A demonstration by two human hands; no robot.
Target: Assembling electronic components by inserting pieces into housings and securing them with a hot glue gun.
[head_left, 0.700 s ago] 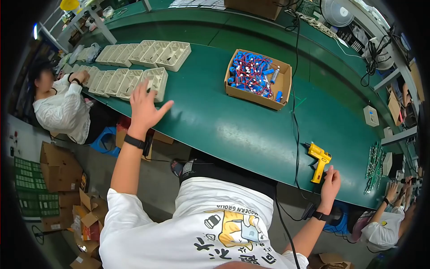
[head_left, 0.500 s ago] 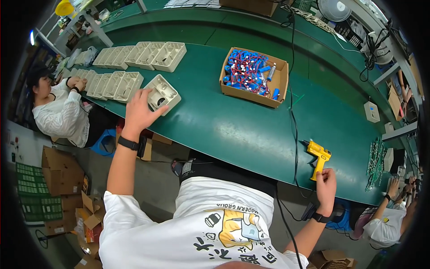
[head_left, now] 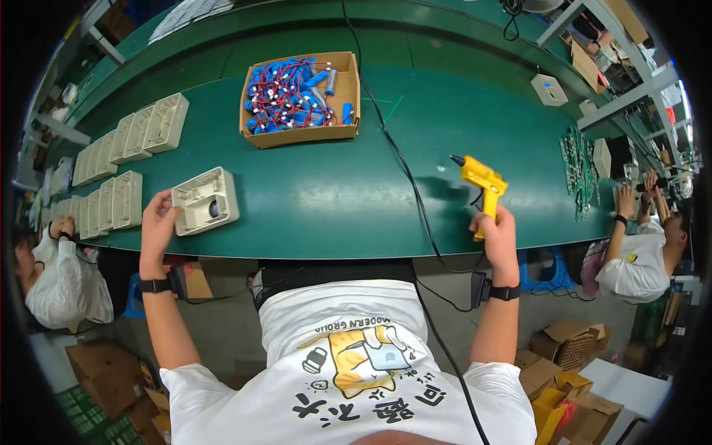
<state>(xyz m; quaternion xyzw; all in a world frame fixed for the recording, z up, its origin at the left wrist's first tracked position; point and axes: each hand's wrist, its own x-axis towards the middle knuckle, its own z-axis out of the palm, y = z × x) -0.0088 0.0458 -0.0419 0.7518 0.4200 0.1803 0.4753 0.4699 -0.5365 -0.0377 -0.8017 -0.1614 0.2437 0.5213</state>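
Note:
My left hand [head_left: 157, 224] grips the left edge of a cream plastic housing [head_left: 225, 194], an open box with inner compartments and a dark round part [head_left: 214, 209] inside. The housing is near the front edge of the green table. Over on the right, my right hand [head_left: 497, 233] is wrapped around the handle of a yellow glue gun [head_left: 483, 178]. Its dark nozzle points away to the upper left, and a shadow on the tabletop beside it shows it raised.
A cardboard box [head_left: 304, 135] of blue cylindrical cells with red wires stands at the back. Rows of cream housings [head_left: 165, 122] line the left. A black cable [head_left: 404, 163] crosses the table. Green circuit boards [head_left: 578, 170] lie right. Co-workers sit at both ends.
My right hand has closed round the glue gun's handle and lifted it. My left hand has taken hold of the housing's edge, which now lies nearer the front. The view has turned.

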